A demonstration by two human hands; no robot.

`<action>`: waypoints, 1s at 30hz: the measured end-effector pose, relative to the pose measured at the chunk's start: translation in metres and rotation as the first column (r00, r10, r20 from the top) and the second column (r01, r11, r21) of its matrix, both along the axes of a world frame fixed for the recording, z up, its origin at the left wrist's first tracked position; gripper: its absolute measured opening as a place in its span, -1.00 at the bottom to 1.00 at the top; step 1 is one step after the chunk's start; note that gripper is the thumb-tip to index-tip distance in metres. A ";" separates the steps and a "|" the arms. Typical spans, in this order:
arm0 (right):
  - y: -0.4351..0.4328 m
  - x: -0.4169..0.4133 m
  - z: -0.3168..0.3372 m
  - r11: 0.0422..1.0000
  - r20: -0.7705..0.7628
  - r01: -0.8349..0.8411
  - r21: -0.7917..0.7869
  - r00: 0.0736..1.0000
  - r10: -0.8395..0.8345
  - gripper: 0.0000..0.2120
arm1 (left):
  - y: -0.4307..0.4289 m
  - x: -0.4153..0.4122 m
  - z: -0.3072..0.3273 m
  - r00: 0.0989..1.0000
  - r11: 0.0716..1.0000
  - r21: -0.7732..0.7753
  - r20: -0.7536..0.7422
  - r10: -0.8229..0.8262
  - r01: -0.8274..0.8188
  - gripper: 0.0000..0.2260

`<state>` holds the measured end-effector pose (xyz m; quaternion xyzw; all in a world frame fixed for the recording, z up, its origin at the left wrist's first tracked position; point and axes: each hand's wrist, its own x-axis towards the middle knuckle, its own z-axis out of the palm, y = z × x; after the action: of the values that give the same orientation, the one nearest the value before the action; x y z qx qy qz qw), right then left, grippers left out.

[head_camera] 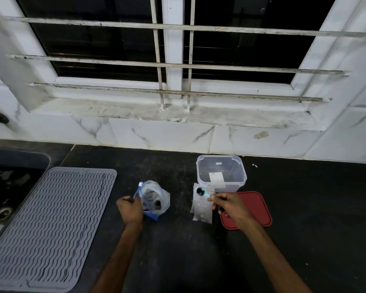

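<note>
Two bare forearms reach up from the bottom edge, the left forearm [114, 261] and the right forearm [273, 256], over a dark speckled counter [178, 250]. The left hand [130, 210] has its fingers curled round the blue zip edge of a clear plastic bag [155, 196], which sits puffed up on the counter with dark bits inside. The right hand [230, 206] pinches the handle of a small pale blue spoon [203, 193] between thumb and fingertips, its other fingers loosely curled. The spoon's bowl looks dark and hangs over a pair of flat clear packets [201, 212] lying on the counter.

Just behind the packets stands a clear plastic box [221, 172], open at the top, with a white label on its front wall. A red lid [258, 206] lies flat to its right, partly under the right hand.

At the left a grey ribbed mat [51, 218] lies beside a dark sink [9, 182]. Behind it all run white marbled tiles [156, 134] and a barred window [173, 60] with dark panes.
</note>
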<state>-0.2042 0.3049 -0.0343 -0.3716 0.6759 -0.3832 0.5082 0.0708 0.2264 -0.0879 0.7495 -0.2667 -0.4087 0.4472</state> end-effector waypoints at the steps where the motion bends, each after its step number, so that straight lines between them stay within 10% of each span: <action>1: -0.001 -0.003 0.001 1.000 -0.009 0.013 -0.004 1.000 -0.013 -0.83 | 0.000 0.000 0.002 0.990 1.000 0.002 0.142 -0.011 0.011 -0.76; 4: -0.003 -0.011 0.002 1.000 -0.044 0.021 -0.006 0.999 -0.022 -0.82 | -0.001 0.002 0.006 0.934 0.992 0.050 0.335 -0.125 0.115 -0.86; 12: 0.000 -0.017 -0.005 0.999 -0.059 0.037 0.012 0.998 -0.036 -0.81 | 0.000 -0.006 0.020 0.989 0.993 0.037 -0.108 -0.105 0.109 -0.84; 17: -0.001 -0.017 -0.006 0.999 -0.054 0.043 0.002 0.998 -0.043 -0.82 | 0.014 -0.025 0.033 0.837 0.942 -0.210 0.535 -0.114 0.262 -0.74; 23: 0.002 -0.022 -0.002 0.999 -0.050 0.042 -0.019 0.998 -0.043 -0.83 | 0.029 -0.065 0.043 0.767 0.862 -0.329 0.634 -0.101 0.386 -0.81; 26: 0.005 -0.024 -0.004 0.999 -0.053 0.034 -0.021 0.998 -0.035 -0.85 | 0.041 -0.086 0.029 0.776 0.836 -0.090 0.437 -0.455 0.541 -0.89; 30: 0.005 -0.026 -0.014 0.999 -0.122 -0.014 -0.035 0.993 0.010 -0.82 | 0.051 -0.111 0.000 0.608 0.634 0.312 0.187 -0.771 0.708 -0.47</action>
<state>-0.2306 0.3103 -0.0484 -0.4073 0.6963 -0.3688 0.4618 -0.0406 0.2771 -0.0880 0.6659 -0.5748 -0.4626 0.1100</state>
